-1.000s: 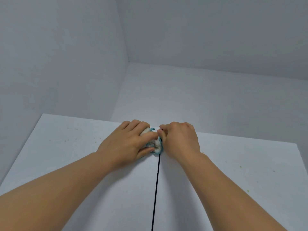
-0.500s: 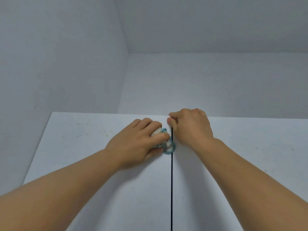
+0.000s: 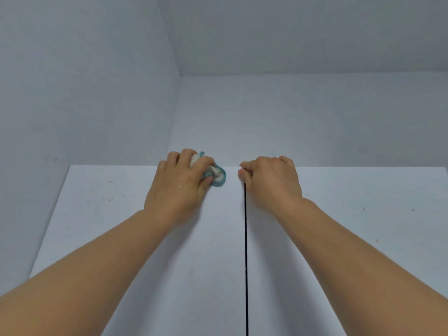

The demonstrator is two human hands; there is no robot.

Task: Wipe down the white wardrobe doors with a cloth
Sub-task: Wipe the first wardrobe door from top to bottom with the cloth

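- The left hand point(image 3: 179, 185) gripped a bunched white cloth with teal edging point(image 3: 217, 177), pressed near the left wardrobe door point(image 3: 150, 238)'s top edge.
- The right hand point(image 3: 271, 185) curled at the dark door gap point(image 3: 245, 251)'s top; its grip was unclear.
- Small specks dotted both white doors.

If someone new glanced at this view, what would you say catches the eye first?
Probably the two hands raised near the top edge of the white wardrobe doors: the left hand grips a bunched teal-and-white cloth against the left door, while the right hand is curled at the top of the dark gap between the doors. Small yellowish specks dot both doors.
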